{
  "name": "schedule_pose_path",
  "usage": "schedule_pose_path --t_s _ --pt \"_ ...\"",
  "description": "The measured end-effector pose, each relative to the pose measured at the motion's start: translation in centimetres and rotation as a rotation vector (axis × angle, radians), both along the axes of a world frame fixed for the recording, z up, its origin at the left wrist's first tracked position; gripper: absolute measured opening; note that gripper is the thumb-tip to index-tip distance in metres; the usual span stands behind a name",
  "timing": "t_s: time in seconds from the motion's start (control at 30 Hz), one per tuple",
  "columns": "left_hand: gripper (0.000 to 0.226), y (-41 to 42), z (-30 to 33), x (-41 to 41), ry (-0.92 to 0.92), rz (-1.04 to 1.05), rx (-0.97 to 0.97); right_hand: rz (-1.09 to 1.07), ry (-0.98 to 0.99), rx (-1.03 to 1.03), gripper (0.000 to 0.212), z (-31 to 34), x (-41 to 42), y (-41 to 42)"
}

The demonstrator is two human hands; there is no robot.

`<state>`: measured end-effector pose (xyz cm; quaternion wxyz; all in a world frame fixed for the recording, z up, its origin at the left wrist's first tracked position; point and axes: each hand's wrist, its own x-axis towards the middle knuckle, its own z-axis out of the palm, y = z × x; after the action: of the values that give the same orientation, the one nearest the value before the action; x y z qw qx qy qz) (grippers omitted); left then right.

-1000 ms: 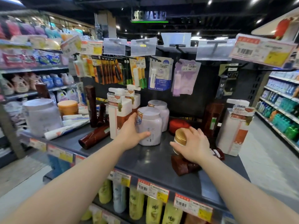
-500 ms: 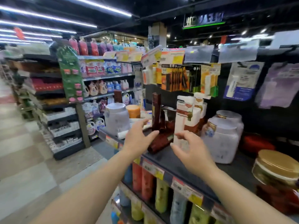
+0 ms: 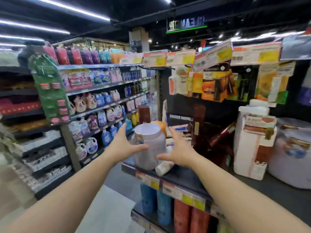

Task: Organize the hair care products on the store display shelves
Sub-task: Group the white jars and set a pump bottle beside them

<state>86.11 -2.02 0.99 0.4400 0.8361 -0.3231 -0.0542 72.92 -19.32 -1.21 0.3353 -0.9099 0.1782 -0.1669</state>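
A large white jar (image 3: 149,145) with a wide white lid stood upright at the left end of the dark display shelf (image 3: 181,177). A small white tube (image 3: 163,167) lay on its side against its base, blurred.

We are looking past the display at a neighbouring aisle shelf (image 3: 107,84) carrying blurred laundry detergent bottles (image 3: 94,101). A green hanging strip (image 3: 48,88) is dangling at its end, and ceiling light strips (image 3: 67,8) are glowing above a green-lit sign (image 3: 186,25).
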Motion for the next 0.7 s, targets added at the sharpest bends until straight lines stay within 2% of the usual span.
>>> schedule_pose_path --t_s 0.1,0.17,0.23,0.4,0.47,0.6,0.63,0.7 --pt "0.112 -0.9 -1.2 1.0 0.118 -0.096 -0.025 -0.029 0.046 0.066 0.114 -0.8 1.7 0.1" --pt "0.105 -1.1 -1.9 1.0 0.163 -0.155 -0.061 -0.038 0.011 0.092 0.096 -1.2 2.4 0.5" --pt "0.112 -1.1 -2.4 1.3 0.186 -0.176 -0.076 -0.057 -0.039 0.078 0.081 -1.3 2.7 1.2" --pt "0.106 0.0 1.2 0.9 0.052 -0.233 -0.163 -0.062 -0.245 -0.001 0.083 1.5 1.6 2.7" --pt "0.102 0.2 3.6 0.3 0.031 -0.298 -0.209 -0.059 -0.303 -0.008 0.077 3.9 0.3 3.0" --pt "0.07 -0.7 6.4 -2.9 0.03 -0.415 -0.196 -0.085 -0.317 -0.02 0.072 6.1 -3.7 2.8" --pt "0.067 -1.3 6.3 -4.0 0.04 -0.444 -0.186 -0.097 -0.304 -0.015 0.073 6.0 -5.1 2.5" --pt "0.089 -3.0 5.3 -6.3 0.07 -0.439 -0.175 -0.138 -0.266 -0.011 0.076 5.4 -8.3 1.4"
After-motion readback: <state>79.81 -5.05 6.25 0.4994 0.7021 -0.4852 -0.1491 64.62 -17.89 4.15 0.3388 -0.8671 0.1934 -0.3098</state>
